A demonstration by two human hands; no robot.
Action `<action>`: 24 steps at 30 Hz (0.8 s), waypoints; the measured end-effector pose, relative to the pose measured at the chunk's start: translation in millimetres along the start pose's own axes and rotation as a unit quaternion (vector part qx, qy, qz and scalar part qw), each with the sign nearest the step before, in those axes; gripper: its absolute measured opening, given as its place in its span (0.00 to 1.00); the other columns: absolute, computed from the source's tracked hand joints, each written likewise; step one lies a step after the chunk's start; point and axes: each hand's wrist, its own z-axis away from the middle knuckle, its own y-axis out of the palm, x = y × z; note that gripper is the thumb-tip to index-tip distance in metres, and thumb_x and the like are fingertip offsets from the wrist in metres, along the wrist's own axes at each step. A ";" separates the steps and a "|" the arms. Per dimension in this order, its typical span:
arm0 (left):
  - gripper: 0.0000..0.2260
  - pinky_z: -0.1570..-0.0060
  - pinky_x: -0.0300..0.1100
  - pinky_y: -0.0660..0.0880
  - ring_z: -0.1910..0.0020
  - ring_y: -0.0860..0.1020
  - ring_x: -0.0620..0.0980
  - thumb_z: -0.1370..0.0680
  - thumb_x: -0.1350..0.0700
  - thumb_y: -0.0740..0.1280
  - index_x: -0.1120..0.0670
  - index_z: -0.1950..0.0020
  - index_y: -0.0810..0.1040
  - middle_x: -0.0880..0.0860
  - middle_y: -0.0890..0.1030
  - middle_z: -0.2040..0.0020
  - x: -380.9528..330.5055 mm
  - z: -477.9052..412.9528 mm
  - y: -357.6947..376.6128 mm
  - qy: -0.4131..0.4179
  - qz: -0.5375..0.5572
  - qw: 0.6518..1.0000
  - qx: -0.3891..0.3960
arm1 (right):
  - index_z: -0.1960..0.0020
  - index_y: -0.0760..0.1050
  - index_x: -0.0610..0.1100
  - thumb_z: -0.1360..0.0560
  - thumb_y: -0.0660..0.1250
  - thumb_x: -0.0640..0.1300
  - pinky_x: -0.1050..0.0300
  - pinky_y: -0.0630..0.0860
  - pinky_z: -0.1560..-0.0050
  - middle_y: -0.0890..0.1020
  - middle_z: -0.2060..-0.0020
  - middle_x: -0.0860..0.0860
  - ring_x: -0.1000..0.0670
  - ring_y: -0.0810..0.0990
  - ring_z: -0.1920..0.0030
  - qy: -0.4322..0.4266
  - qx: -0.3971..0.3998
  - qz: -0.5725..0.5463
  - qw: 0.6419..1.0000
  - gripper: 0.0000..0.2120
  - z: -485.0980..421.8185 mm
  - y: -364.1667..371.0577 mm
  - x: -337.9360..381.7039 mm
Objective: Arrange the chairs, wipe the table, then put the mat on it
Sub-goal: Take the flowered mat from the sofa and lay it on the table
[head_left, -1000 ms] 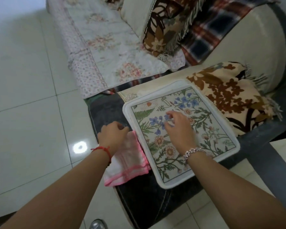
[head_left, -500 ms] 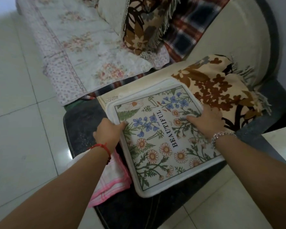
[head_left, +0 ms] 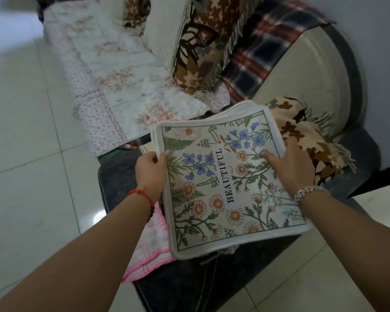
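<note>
Square white-bordered fabric mat (head_left: 230, 183), printed with blue and orange flowers, green ferns and the word BEAUTIFUL, is held face-up over the black low table (head_left: 189, 284); whether its underside touches the tabletop cannot be told. Further layers of the same fabric are seen at its far edge. The mat's left edge is gripped by the left hand (head_left: 150, 172), fingers curled round it. Its right edge is pinched by the right hand (head_left: 288, 167), the thumb laid on the printed face. A red string bracelet (head_left: 142, 194) and a silver chain bracelet (head_left: 311, 191) are worn at the wrists. A pink-and-white checked cloth (head_left: 151, 248) is spread on the table under the left forearm. Beyond, a brown-and-cream fringed throw (head_left: 306, 136), a floral quilted sofa cover (head_left: 113, 70) and pale floor tiles (head_left: 32, 154) are seen.
</note>
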 end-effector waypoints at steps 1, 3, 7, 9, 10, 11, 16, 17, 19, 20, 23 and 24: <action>0.17 0.64 0.56 0.81 0.59 0.81 0.65 0.24 0.49 0.65 0.65 0.56 0.75 0.67 0.80 0.57 -9.6 4.6 -6.1 0.008 0.017 1.000 -0.002 | 0.49 0.66 0.40 0.28 0.68 0.54 0.59 0.64 0.73 0.73 0.61 0.48 0.47 0.73 0.65 -0.010 -0.003 -0.009 1.000 0.21 -0.7 -11.0 8.1; 0.13 0.74 0.42 0.79 0.61 0.80 0.57 0.22 0.50 0.62 0.61 0.54 0.73 0.62 0.79 0.55 -31.4 12.5 -22.0 0.026 0.040 0.999 -0.010 | 0.45 0.68 0.38 0.28 0.68 0.54 0.57 0.69 0.69 0.74 0.60 0.48 0.47 0.74 0.63 -0.030 -0.013 -0.021 0.999 0.22 -2.7 -32.2 28.6; 0.10 0.80 0.34 0.75 0.65 0.75 0.48 0.20 0.52 0.58 0.59 0.50 0.70 0.56 0.76 0.57 -75.4 29.5 -63.3 0.067 0.064 0.994 -0.053 | 0.48 0.71 0.38 0.28 0.68 0.54 0.55 0.70 0.66 0.76 0.60 0.47 0.46 0.75 0.63 -0.073 -0.044 -0.062 0.994 0.20 -2.0 -72.5 78.5; 0.09 0.80 0.34 0.75 0.64 0.75 0.48 0.19 0.53 0.57 0.58 0.50 0.70 0.54 0.76 0.58 -93.8 36.1 -91.8 0.079 0.077 0.991 -0.080 | 0.49 0.71 0.38 0.27 0.67 0.54 0.58 0.64 0.69 0.75 0.62 0.48 0.47 0.73 0.64 -0.098 -0.038 -0.076 0.992 0.19 2.0 -92.4 108.3; 0.09 0.77 0.37 0.76 0.63 0.75 0.48 0.19 0.52 0.57 0.57 0.50 0.70 0.54 0.76 0.57 -102.4 39.4 -106.6 0.082 0.082 0.989 -0.093 | 0.50 0.71 0.39 0.26 0.66 0.54 0.59 0.63 0.71 0.74 0.62 0.48 0.48 0.72 0.64 -0.110 -0.034 -0.082 0.990 0.18 4.6 -101.2 123.3; 0.09 0.74 0.39 0.76 0.63 0.75 0.47 0.19 0.52 0.56 0.57 0.51 0.70 0.53 0.76 0.57 -110.4 42.7 -121.9 0.082 0.085 0.987 -0.107 | 0.49 0.71 0.40 0.26 0.66 0.54 0.59 0.63 0.70 0.75 0.62 0.48 0.48 0.73 0.64 -0.120 -0.035 -0.090 0.988 0.17 7.5 -108.9 138.6; 0.10 0.66 0.43 0.77 0.58 0.77 0.52 0.19 0.52 0.56 0.58 0.52 0.70 0.55 0.77 0.56 -149.7 60.2 -215.3 0.094 0.087 0.977 -0.169 | 0.52 0.70 0.42 0.26 0.64 0.55 0.55 0.68 0.62 0.75 0.60 0.47 0.46 0.74 0.61 -0.153 -0.033 -0.139 0.978 0.16 28.7 -141.9 224.7; 0.10 0.68 0.43 0.76 0.58 0.76 0.53 0.19 0.53 0.56 0.58 0.52 0.70 0.56 0.76 0.56 -157.2 66.4 -238.6 0.099 0.087 0.974 -0.184 | 0.53 0.70 0.42 0.25 0.63 0.56 0.55 0.67 0.63 0.75 0.61 0.47 0.46 0.73 0.61 -0.164 -0.030 -0.143 0.975 0.16 36.7 -149.2 245.1; 0.09 0.73 0.39 0.71 0.62 0.75 0.51 0.19 0.54 0.56 0.58 0.52 0.70 0.54 0.75 0.59 -172.3 79.3 -279.8 0.107 0.094 0.969 -0.204 | 0.53 0.70 0.42 0.25 0.62 0.56 0.55 0.66 0.62 0.75 0.61 0.46 0.45 0.73 0.61 -0.184 -0.033 -0.153 0.970 0.16 52.3 -166.6 282.1; 0.08 0.74 0.38 0.70 0.65 0.74 0.50 0.19 0.54 0.56 0.58 0.52 0.69 0.53 0.74 0.61 -179.9 88.6 -302.9 0.108 0.096 0.966 -0.213 | 0.54 0.70 0.41 0.25 0.62 0.56 0.55 0.65 0.62 0.75 0.60 0.46 0.45 0.73 0.61 -0.196 -0.032 -0.160 0.967 0.16 61.2 -174.6 302.0; 0.07 0.74 0.38 0.69 0.69 0.72 0.48 0.19 0.55 0.56 0.58 0.50 0.70 0.52 0.72 0.64 -196.9 121.0 -374.7 0.106 0.111 0.959 -0.238 | 0.57 0.71 0.40 0.25 0.62 0.55 0.55 0.65 0.62 0.76 0.61 0.44 0.44 0.73 0.61 -0.234 -0.027 -0.180 0.955 0.17 94.7 -198.9 361.4; 0.07 0.74 0.38 0.69 0.68 0.73 0.49 0.19 0.56 0.57 0.59 0.50 0.70 0.52 0.73 0.64 -200.5 134.1 -401.5 0.110 0.119 0.955 -0.250 | 0.58 0.71 0.40 0.25 0.62 0.55 0.55 0.65 0.62 0.76 0.62 0.43 0.43 0.73 0.61 -0.247 -0.026 -0.186 0.951 0.18 110.0 -207.0 382.0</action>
